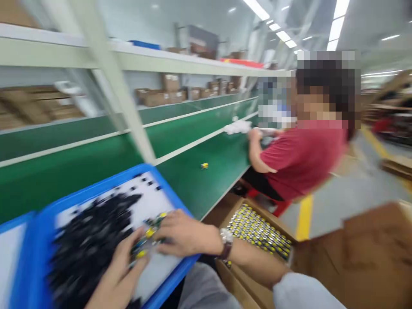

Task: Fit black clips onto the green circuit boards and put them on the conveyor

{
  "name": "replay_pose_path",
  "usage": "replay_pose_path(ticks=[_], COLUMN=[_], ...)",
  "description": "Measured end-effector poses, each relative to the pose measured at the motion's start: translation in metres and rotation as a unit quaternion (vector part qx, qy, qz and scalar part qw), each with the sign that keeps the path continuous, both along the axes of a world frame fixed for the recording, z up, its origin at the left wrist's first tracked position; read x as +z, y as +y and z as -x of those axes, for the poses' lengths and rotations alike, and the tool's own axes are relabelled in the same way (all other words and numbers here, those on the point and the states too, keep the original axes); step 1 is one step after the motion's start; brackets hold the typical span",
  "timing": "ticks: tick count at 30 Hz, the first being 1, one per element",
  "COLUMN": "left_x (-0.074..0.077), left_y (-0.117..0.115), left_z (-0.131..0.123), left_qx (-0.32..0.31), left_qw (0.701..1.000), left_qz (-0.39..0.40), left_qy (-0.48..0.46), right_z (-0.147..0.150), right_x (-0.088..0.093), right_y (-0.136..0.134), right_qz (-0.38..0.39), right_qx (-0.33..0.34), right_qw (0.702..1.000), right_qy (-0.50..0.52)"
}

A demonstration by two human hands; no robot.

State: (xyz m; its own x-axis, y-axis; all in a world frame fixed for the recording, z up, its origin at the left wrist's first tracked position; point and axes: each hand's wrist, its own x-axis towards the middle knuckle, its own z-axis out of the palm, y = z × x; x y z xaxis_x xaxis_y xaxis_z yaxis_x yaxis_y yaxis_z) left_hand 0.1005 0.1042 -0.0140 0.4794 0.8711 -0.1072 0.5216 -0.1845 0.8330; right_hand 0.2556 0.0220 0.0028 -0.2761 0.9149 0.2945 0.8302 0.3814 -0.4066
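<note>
Over the right side of a blue tray with a white bottom, my left hand and my right hand are close together. Both are curled around several small shiny parts with yellow ends, which motion blur makes hard to tell apart. My left hand has some between thumb and fingers. The fingers of my right hand close on others from above. Beside my left hand, a heap of small black pieces fills much of the tray, with a few loose ones near its far edge.
One yellow-and-silver part lies on the green bench. Below the bench, a cardboard box holds rows of such parts. A co-worker in a red shirt sits farther along. Shelves with cartons run above; another blue tray adjoins at left.
</note>
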Motion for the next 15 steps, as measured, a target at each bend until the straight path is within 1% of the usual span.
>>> replay_pose_path(ticks=[1, 2, 3, 4, 5, 7, 10, 13, 15], left_x=[-0.001, -0.001, -0.001, -0.002, -0.003, -0.005, -0.007, -0.002, 0.003], left_y=[0.001, 0.0, 0.0, 0.0, 0.001, 0.006, 0.016, 0.026, 0.034], left_z=[0.024, 0.042, 0.055, 0.062, 0.064, 0.059, 0.046, 0.043, 0.046], left_qx=[-0.007, -0.031, -0.063, -0.093, -0.114, -0.128, -0.152, -0.181, -0.196], left_qw=[1.0, 0.999, 0.996, 0.992, 0.99, 0.99, 0.988, 0.983, 0.98], left_qz=[-0.001, -0.003, -0.005, -0.005, -0.004, 0.006, 0.001, -0.018, -0.038], left_qy=[-0.018, -0.044, -0.068, -0.081, -0.08, -0.05, -0.036, -0.023, -0.01], right_z=[0.004, 0.004, 0.001, -0.003, -0.007, -0.01, -0.007, -0.006, -0.009], right_x=[-0.007, -0.013, -0.018, -0.022, -0.025, -0.029, -0.033, -0.035, -0.034], right_y=[-0.001, -0.003, -0.005, -0.007, -0.008, -0.006, 0.002, 0.008, 0.007], right_qz=[0.002, 0.007, 0.011, 0.016, 0.026, 0.047, 0.076, 0.084, 0.084], right_qx=[-0.031, -0.05, -0.049, -0.042, -0.025, 0.007, 0.02, 0.01, 0.02], right_qw=[0.999, 0.998, 0.997, 0.997, 0.997, 0.998, 0.997, 0.996, 0.996], right_qy=[0.019, 0.04, 0.053, 0.062, 0.061, 0.043, 0.009, 0.0, 0.01])
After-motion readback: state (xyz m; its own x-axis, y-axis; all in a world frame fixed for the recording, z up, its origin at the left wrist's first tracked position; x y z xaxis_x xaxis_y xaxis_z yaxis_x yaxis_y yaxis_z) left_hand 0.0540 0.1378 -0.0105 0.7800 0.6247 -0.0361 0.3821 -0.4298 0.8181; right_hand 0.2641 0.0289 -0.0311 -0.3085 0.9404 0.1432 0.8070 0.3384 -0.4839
